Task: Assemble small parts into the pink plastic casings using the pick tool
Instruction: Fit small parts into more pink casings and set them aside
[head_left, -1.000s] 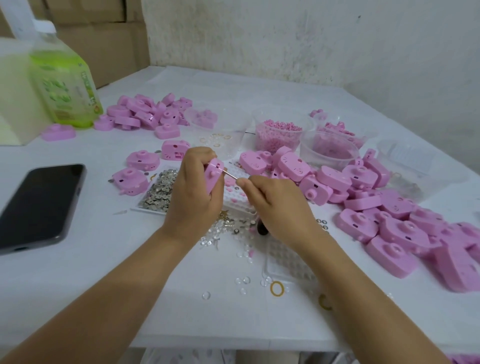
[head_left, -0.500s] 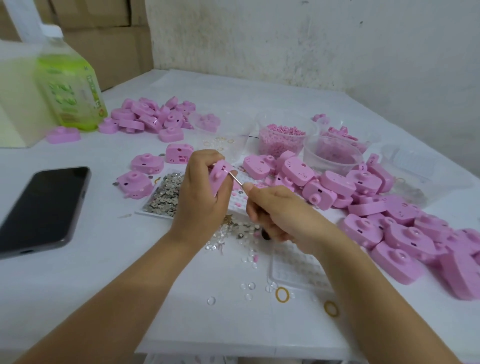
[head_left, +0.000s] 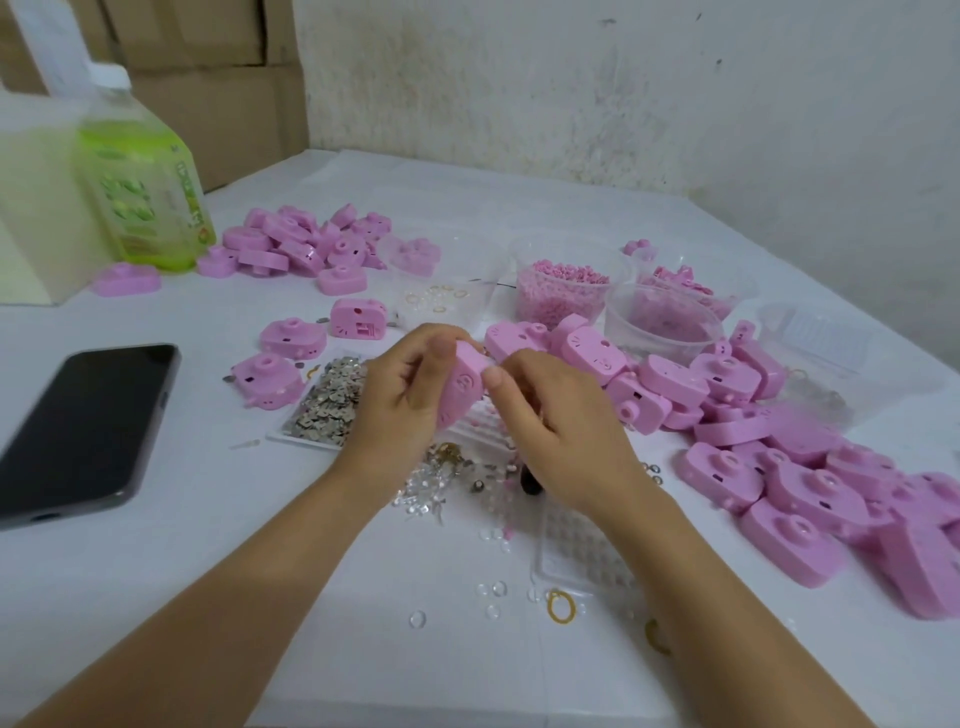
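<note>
Your left hand (head_left: 400, 400) grips the casing (head_left: 462, 389); your right hand (head_left: 561, 431), clutching the pick tool (head_left: 530, 486), seems mid-insertion; next, press squarely.

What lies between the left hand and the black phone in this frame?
In the head view, a tray of small silver metal pieces sits beside the left hand; from there to the phone the white table is almost bare.

The white table (head_left: 156, 597) carries a flat black smartphone (head_left: 78, 426) at nine o'clock and a plastic bottle of green liquid (head_left: 140, 208) at ten. A small heap of pink plastic casings (head_left: 306, 244) lies at eleven and a larger heap of pink plastic casings (head_left: 789, 467) at four. Clear round plastic tubs (head_left: 561, 301) stand at one. A thin yellow ring (head_left: 561, 606) lies at six, near scattered small clear discs (head_left: 417, 619).
</note>
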